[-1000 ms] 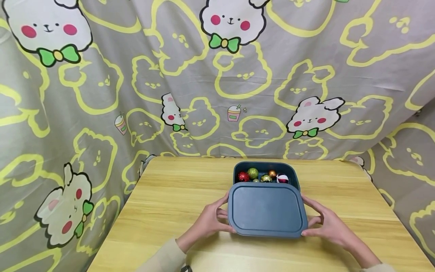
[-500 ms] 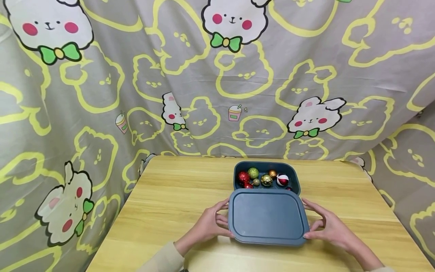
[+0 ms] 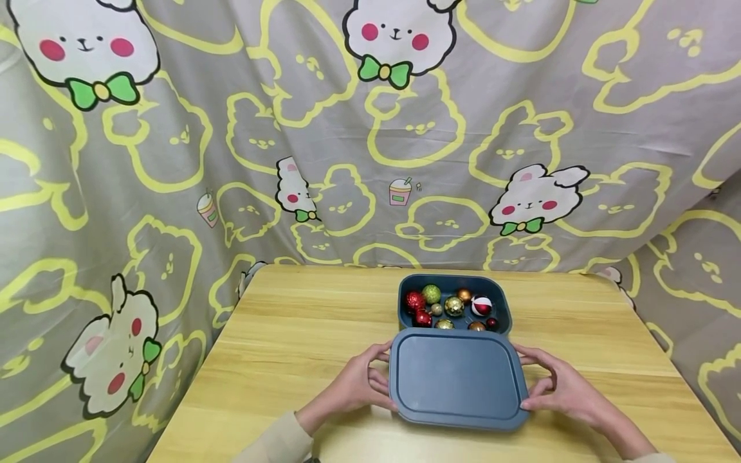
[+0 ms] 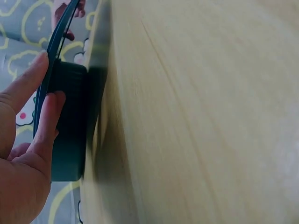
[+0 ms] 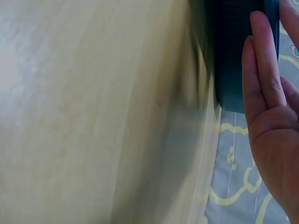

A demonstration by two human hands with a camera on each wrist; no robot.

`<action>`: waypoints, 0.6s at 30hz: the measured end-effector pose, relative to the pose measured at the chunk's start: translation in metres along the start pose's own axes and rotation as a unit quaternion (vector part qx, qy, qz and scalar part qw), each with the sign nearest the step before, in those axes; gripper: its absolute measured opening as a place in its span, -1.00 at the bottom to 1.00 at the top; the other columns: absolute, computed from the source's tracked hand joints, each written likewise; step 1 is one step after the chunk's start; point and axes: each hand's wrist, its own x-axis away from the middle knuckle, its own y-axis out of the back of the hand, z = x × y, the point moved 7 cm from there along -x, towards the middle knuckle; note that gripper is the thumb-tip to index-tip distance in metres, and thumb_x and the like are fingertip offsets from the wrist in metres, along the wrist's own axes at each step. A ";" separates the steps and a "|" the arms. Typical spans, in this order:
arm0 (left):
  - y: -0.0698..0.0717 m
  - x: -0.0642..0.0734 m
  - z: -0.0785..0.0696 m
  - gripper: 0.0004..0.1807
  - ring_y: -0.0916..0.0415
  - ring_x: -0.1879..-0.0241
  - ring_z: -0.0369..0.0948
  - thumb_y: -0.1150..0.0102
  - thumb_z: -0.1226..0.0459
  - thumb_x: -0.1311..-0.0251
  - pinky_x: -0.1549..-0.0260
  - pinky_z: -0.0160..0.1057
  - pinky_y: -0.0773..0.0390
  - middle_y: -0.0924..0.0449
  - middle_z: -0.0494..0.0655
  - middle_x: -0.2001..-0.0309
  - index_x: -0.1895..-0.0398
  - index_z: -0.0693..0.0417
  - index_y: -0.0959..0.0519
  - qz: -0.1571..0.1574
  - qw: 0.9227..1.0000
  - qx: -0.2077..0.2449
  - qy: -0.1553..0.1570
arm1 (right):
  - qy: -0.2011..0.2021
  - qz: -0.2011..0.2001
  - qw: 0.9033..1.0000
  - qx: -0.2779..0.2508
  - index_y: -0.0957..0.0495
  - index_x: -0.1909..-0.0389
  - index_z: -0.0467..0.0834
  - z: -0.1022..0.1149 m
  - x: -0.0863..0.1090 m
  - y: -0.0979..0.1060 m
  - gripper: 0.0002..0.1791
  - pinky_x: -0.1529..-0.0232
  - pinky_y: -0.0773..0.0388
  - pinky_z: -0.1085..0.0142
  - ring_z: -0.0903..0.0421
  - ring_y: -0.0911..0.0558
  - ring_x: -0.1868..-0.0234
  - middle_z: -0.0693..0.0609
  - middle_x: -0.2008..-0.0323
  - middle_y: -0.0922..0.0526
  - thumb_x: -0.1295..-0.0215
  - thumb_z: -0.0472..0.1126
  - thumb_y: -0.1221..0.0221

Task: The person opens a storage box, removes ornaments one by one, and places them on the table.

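Observation:
A blue-grey rectangular lid [image 3: 460,379] with rounded corners is held level between my two hands. My left hand [image 3: 360,381] grips its left edge and my right hand [image 3: 558,389] grips its right edge, thumbs at the near corners. Behind the lid stands a dark blue box [image 3: 505,302] of the same shape, its front part covered by the lid in the head view. Several Christmas baubles lie inside: a red one [image 3: 414,301], a green one [image 3: 431,294], a gold one [image 3: 454,306] and a red-and-white one [image 3: 481,305] among them. In the left wrist view the lid [image 4: 55,39] is raised above the table.
The wooden table [image 3: 278,334] extends to both sides of the box. A grey curtain [image 3: 347,141] with yellow outlines and white cartoon animals hangs behind the table and along its sides.
Both hands have drawn the lid toward the person, down in the head view. More of the box and more baubles now show behind it. The box has stayed in place.

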 end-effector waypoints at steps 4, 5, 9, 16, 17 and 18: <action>-0.001 0.001 0.001 0.21 -0.76 0.24 -0.15 -0.64 0.55 0.20 0.17 -0.18 -0.79 -0.46 0.15 -0.24 -0.60 0.06 -0.20 0.009 1.000 0.004 -0.001 | 0.005 0.012 1.000 -0.009 -0.05 -0.55 -0.42 0.000 0.001 0.000 0.03 0.26 -0.75 0.25 -0.05 -0.80 0.34 0.34 -0.16 -0.55 -0.15 -0.40 -0.46; -0.001 0.001 0.002 0.21 -0.76 0.24 -0.14 -0.64 0.56 0.20 0.17 -0.17 -0.79 -0.45 0.16 -0.24 -0.59 0.06 -0.19 0.010 1.000 0.005 -0.002 | 0.003 0.013 1.000 -0.012 -0.06 -0.55 -0.42 -0.001 0.001 -0.001 0.03 0.25 -0.75 0.25 -0.05 -0.80 0.34 0.32 -0.15 -0.56 -0.15 -0.40 -0.46; -0.002 0.003 0.002 0.22 -0.76 0.24 -0.11 -0.63 0.58 0.23 0.17 -0.14 -0.79 -0.45 0.15 -0.24 -0.59 0.06 -0.20 0.011 1.000 0.014 0.002 | 0.001 0.020 1.000 -0.013 -0.03 -0.55 -0.43 -0.003 0.001 -0.002 0.04 0.23 -0.76 0.23 -0.08 -0.81 0.32 0.23 -0.11 -0.59 -0.15 -0.39 -0.46; -0.005 0.007 0.003 0.20 -0.76 0.25 -0.11 -0.64 0.57 0.23 0.17 -0.16 -0.79 -0.47 0.10 -0.20 -0.57 0.08 -0.21 0.011 1.000 0.017 0.006 | 0.012 0.040 0.998 -0.036 0.03 -0.53 -0.48 -0.005 0.004 -0.005 0.03 0.22 -0.78 0.17 -0.12 -0.81 0.30 0.14 -0.05 -0.62 -0.17 -0.43 -0.42; -0.006 0.008 0.003 0.20 -0.76 0.25 -0.11 -0.64 0.57 0.23 0.18 -0.16 -0.79 -0.47 0.11 -0.20 -0.57 0.09 -0.21 0.012 1.000 0.017 0.006 | 0.012 0.045 0.998 -0.043 0.04 -0.52 -0.49 -0.006 0.004 -0.006 0.03 0.23 -0.78 0.16 -0.12 -0.81 0.29 0.13 -0.05 -0.62 -0.17 -0.44 -0.42; -0.006 0.009 0.003 0.20 -0.76 0.25 -0.11 -0.64 0.57 0.23 0.18 -0.16 -0.79 -0.47 0.11 -0.20 -0.57 0.09 -0.20 0.014 1.000 0.018 0.007 | 0.011 0.050 0.997 -0.050 0.05 -0.52 -0.50 -0.006 0.005 -0.006 0.03 0.23 -0.78 0.16 -0.12 -0.81 0.29 0.12 -0.04 -0.63 -0.18 -0.45 -0.41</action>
